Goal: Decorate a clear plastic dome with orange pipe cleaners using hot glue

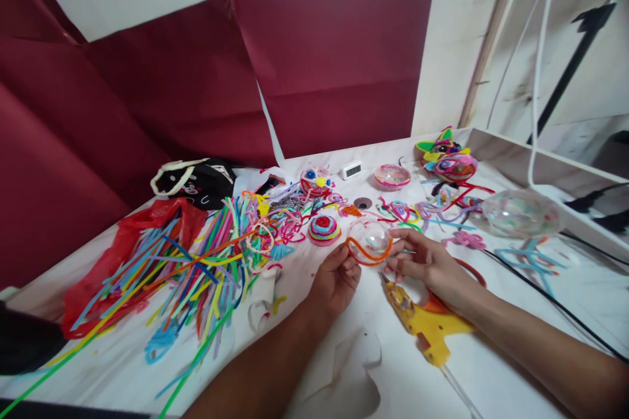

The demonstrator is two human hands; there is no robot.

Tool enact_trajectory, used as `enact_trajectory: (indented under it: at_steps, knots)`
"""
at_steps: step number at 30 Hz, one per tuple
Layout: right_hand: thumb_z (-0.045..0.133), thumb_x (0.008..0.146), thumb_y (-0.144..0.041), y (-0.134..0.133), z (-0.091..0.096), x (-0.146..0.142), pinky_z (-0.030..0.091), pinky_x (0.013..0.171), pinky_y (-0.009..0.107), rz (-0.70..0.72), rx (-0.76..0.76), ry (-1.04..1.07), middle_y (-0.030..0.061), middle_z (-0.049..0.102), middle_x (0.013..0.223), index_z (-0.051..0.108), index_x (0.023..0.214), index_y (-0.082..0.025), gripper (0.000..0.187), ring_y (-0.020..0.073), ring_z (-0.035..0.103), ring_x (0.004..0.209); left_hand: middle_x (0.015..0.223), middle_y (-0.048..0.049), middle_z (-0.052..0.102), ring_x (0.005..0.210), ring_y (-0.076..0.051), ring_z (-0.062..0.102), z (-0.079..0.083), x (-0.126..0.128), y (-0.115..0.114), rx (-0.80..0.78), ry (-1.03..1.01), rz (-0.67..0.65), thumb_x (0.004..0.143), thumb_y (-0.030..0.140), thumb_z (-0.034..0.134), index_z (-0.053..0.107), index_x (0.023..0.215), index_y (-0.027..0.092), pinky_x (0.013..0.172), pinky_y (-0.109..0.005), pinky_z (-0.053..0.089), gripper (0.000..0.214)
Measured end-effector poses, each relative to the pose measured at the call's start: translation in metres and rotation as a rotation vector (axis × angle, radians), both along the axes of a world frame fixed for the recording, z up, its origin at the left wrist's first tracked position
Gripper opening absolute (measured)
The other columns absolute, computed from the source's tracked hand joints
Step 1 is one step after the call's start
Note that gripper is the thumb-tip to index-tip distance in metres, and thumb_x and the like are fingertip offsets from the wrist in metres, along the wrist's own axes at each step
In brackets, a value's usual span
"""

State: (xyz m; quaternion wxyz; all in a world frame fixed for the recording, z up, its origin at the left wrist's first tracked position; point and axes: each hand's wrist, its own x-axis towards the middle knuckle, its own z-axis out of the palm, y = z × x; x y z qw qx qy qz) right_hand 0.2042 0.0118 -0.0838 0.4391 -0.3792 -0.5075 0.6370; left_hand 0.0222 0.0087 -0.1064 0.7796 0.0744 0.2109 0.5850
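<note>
A small clear plastic bowl (369, 236) is held just above the table, with an orange pipe cleaner (366, 258) curving along its near rim. My left hand (338, 280) pinches the bowl's left rim and the pipe cleaner there, thumb and forefinger together. At the opposite rim, my right hand (426, 267) has its fingers closed around the pipe cleaner, whose tail shows beyond the hand. Its exact fingertip contact is partly hidden. Under and beside the right hand lies a yellow hot glue gun (428, 326), nozzle toward the bowl.
Loose colourful pipe cleaners (211, 275) spread leftward over a red plastic bag (113, 268). A coiled pipe-cleaner dome (324, 229), a decorated ball (317, 182) and a pink-rimmed bowl (392, 177) sit behind. A larger clear bowl (521, 213) and a black cable (545, 294) are right.
</note>
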Motion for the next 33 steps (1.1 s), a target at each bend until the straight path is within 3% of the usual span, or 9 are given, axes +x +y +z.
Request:
enact_trajectory:
  at_steps: [20, 33]
  knots:
    - [0.063, 0.064, -0.009, 0.0004, -0.0034, 0.0023, 0.049, 0.057, 0.026, 0.032, -0.005, 0.03, -0.0038, 0.058, 0.075, 0.043, 0.105, -0.021, 0.047, 0.0144, 0.063, 0.065, 0.068, -0.0013, 0.06, 0.045, -0.002, 0.046, 0.0, -0.0003, -0.0012, -0.022, -0.055, -0.002, 0.087, 0.01, 0.048, 0.06, 0.079, 0.007, 0.042, -0.013, 0.041, 0.015]
    - [0.066, 0.067, -0.014, -0.0016, -0.0003, 0.0017, 0.049, 0.058, 0.025, 0.019, 0.003, 0.0, -0.0035, 0.058, 0.077, 0.044, 0.107, -0.021, 0.046, 0.0125, 0.061, 0.063, 0.061, 0.0024, 0.052, 0.044, -0.001, 0.045, -0.0031, 0.0005, 0.0014, 0.004, -0.009, 0.011, 0.087, 0.006, 0.047, 0.057, 0.077, 0.008, 0.041, -0.011, 0.04, 0.015]
